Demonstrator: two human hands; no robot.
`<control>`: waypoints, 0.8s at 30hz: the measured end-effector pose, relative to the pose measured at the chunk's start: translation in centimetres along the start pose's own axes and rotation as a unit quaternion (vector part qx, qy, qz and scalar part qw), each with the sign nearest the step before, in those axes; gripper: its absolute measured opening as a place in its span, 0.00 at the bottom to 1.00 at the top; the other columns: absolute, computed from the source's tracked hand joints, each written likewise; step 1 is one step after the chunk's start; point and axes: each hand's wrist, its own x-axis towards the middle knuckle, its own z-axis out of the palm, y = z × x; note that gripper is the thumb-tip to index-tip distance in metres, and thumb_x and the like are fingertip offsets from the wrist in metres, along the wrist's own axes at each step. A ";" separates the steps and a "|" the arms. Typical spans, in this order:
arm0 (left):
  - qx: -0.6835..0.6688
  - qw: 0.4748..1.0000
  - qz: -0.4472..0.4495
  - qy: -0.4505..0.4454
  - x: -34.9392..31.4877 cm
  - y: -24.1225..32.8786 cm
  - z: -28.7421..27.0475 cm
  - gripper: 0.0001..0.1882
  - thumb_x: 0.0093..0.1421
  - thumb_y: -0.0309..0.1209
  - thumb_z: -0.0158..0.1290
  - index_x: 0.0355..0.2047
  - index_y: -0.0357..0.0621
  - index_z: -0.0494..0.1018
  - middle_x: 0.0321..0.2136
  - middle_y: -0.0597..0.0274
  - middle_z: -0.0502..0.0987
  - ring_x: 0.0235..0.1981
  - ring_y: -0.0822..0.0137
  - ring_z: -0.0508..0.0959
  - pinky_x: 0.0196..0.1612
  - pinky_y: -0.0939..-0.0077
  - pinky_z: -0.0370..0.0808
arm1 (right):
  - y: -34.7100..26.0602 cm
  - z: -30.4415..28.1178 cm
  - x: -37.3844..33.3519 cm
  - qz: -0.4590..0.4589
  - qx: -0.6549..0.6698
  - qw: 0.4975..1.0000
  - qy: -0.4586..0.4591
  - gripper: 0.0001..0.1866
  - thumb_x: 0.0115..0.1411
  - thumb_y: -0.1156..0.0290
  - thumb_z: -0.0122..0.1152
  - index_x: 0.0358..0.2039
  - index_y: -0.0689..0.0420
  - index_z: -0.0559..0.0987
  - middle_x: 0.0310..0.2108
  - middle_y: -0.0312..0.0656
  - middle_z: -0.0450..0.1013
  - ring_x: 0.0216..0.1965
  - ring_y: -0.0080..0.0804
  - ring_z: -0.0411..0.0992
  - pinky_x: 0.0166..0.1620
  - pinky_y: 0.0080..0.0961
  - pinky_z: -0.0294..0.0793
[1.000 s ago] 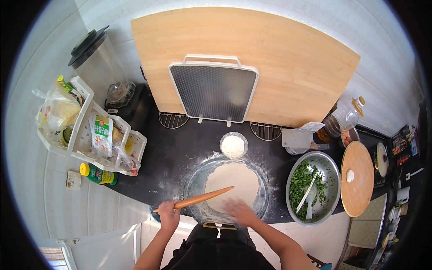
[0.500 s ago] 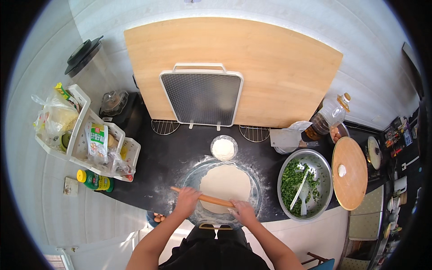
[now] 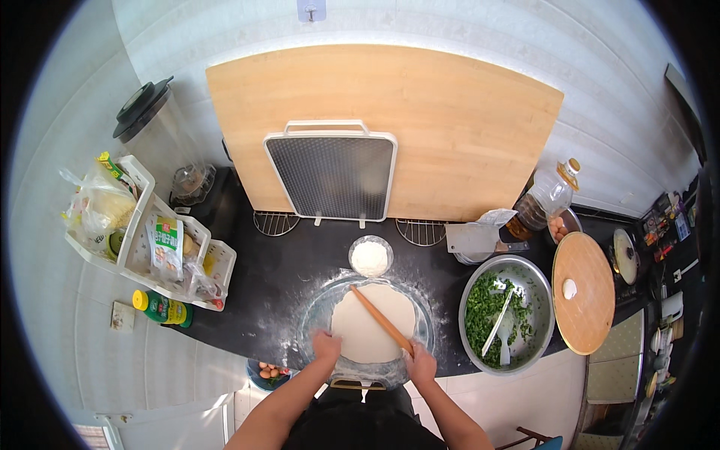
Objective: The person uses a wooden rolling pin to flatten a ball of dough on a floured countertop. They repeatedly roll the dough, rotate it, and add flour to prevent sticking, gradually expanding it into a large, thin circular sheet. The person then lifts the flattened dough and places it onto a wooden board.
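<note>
A round, flat sheet of pale dough (image 3: 360, 330) lies on a floured, clear round board (image 3: 430, 319) at the counter's front. My right hand (image 3: 421, 362) is closed around the near end of a wooden rolling pin (image 3: 381, 319). The pin slants over the dough, its far end toward the upper left. My left hand (image 3: 326, 346) is off the pin, at the dough's left edge. Its fingers are slightly smeared, so whether they grip the dough is unclear. Just beyond the dough stands a small bowl of white flour (image 3: 370, 257).
On the right are a steel bowl (image 3: 548, 330) of chopped greens with utensils, a round wooden lid (image 3: 585, 300), a cleaver (image 3: 472, 238) and an oil bottle (image 3: 551, 191). White baskets (image 3: 142, 244) and a green bottle (image 3: 161, 308) stand left. Large boards (image 3: 450, 135) lean against the wall.
My left hand has let go of the rolling pin and moved down to the dough's left edge. The pin has swung from nearly crosswise to a steep slant, still in my right hand.
</note>
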 end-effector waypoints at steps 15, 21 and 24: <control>-0.496 0.837 0.009 -0.229 -5.0 11.7 3.2 0.13 0.62 0.24 0.53 0.46 0.40 0.67 0.33 0.61 0.77 0.33 0.70 0.78 0.35 0.78 0.76 | 2.0 -2.3 1.2 0.011 0.058 0.993 -0.104 0.23 0.61 0.56 0.56 0.54 0.52 0.74 0.49 0.47 0.74 0.46 0.49 0.74 0.48 0.40 0.73; -0.399 0.884 0.138 -0.202 -4.4 8.4 4.4 0.14 0.64 0.26 0.51 0.49 0.40 0.67 0.38 0.60 0.76 0.36 0.68 0.77 0.42 0.76 0.75 | 3.4 -2.0 1.1 -0.001 0.091 0.990 -0.109 0.24 0.61 0.57 0.56 0.55 0.52 0.74 0.51 0.47 0.73 0.48 0.49 0.74 0.50 0.39 0.72; -0.342 0.932 0.051 -0.111 -2.3 4.7 2.8 0.14 0.65 0.32 0.52 0.49 0.41 0.68 0.42 0.58 0.76 0.38 0.69 0.76 0.44 0.76 0.73 | 2.7 -2.5 0.4 -0.005 0.121 0.988 -0.098 0.24 0.61 0.58 0.57 0.56 0.53 0.73 0.50 0.49 0.73 0.48 0.49 0.74 0.50 0.37 0.72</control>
